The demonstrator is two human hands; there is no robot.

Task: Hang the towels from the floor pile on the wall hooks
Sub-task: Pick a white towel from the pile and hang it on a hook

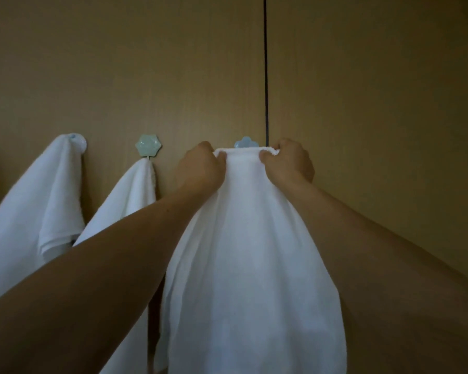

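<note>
Head view: the white towel (249, 252) is hanging down, and the left hand (200, 168) and the right hand (289, 163) are pinching its top edge just below the blue hook (246, 143). The cloth is hiding where the hook catches, so the edge may be missing it and slipping.

Dim, warm-toned light gives the wall (362, 90) a brownish cast. The held towel (249, 252) is the brightest area, soft and slightly blurred. A soft shadow falls just right of the middle hung towel (130, 201). The near forearms (92, 279) are dark and out of focus. The picture darkens toward its corners
</note>
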